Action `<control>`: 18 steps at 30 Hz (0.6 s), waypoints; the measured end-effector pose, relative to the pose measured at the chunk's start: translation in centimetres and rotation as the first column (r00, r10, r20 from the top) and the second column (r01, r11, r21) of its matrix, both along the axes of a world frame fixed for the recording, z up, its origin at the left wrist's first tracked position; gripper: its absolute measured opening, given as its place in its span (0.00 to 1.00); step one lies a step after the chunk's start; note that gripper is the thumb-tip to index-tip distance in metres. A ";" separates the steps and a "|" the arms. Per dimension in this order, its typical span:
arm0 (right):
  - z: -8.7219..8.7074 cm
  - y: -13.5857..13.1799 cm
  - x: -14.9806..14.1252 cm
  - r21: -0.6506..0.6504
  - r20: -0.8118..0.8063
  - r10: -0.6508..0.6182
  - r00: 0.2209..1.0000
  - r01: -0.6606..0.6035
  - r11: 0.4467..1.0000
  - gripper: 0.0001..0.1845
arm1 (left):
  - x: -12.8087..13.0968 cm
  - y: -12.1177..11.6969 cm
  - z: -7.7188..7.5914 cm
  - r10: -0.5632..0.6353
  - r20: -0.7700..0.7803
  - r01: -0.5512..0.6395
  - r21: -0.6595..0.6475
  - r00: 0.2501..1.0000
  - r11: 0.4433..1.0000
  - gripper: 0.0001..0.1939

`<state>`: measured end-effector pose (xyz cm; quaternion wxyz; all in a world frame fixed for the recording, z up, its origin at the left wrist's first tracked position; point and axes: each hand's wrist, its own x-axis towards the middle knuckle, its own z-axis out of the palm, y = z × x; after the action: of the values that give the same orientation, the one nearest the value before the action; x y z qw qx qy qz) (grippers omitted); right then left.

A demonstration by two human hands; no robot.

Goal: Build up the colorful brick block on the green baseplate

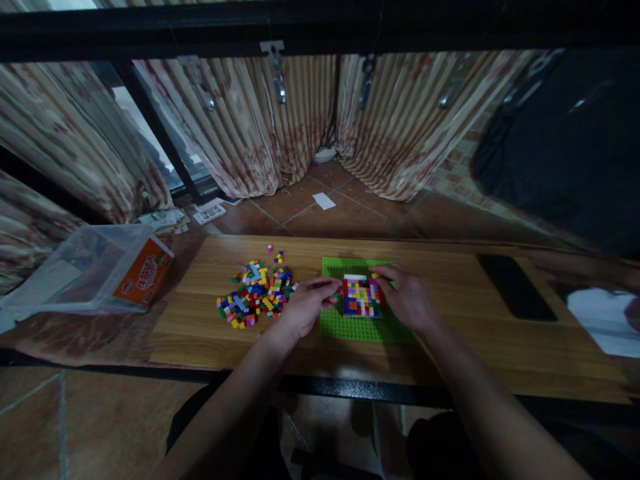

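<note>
A green studded baseplate [345, 328] lies on the wooden board, with a block of many-coloured toy bricks [363, 298] built up on it. A white strip [355, 277] runs along the block's far edge. My right hand [407, 297] reaches over the block's far right corner, its thumb and finger closed on a small yellow brick [375, 275]. At the block's left side, my left hand [313, 303] is closed in a pinch. Small bits of green and red show at its fingertips, apparently toy bricks. A heap of loose toy bricks [260, 290] spreads left of that hand.
A clear plastic bin [95, 267] with an orange label stands left of the wooden board [190, 320]. A black phone-like slab [517, 287] lies on the right, and white paper [600, 320] lies beyond it. A dark beam [320, 30] crosses the top.
</note>
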<state>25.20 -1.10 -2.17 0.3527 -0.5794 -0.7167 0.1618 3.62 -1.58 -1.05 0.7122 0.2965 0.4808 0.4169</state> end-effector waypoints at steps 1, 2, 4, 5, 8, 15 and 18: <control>-0.1 0.0 -0.1 -0.004 0.016 0.002 1.000 -0.002 1.000 0.17 | 0.0 0.0 0.0 -0.009 0.001 0.009 0.001 1.000 1.000 0.06; -0.2 0.1 -0.1 -0.006 0.030 0.004 1.000 -0.004 1.000 0.17 | 0.0 -0.1 0.0 -0.018 0.002 0.018 0.003 1.000 1.000 0.06; -0.2 0.2 -0.1 -0.006 0.048 0.013 0.999 -0.013 1.000 0.17 | 0.0 -0.1 0.0 -0.034 0.004 0.034 0.011 0.999 0.999 0.06; -0.1 0.3 -0.2 -0.008 0.055 0.023 0.998 -0.023 1.000 0.17 | 0.0 -0.1 0.0 -0.040 0.003 0.040 0.017 0.999 0.999 0.07; 0.0 0.4 -0.2 -0.013 0.066 0.044 0.997 -0.043 0.999 0.18 | 0.0 -0.1 -0.2 -0.049 -0.013 0.049 0.028 0.999 0.998 0.07; -0.3 0.7 -0.2 -0.061 -0.056 0.012 0.998 -0.015 0.998 0.16 | 0.2 -0.1 -0.4 -0.055 -0.048 0.057 0.039 0.997 0.998 0.08; -0.7 0.9 -0.2 -0.108 -0.180 -0.021 0.983 0.001 0.994 0.13 | 0.3 -0.1 -0.4 -0.057 -0.061 0.060 0.045 0.996 0.997 0.07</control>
<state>25.03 -0.21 -2.86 0.3857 -0.5845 -0.6686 0.2502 3.92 -1.68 -1.43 0.7021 0.3395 0.4831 0.3980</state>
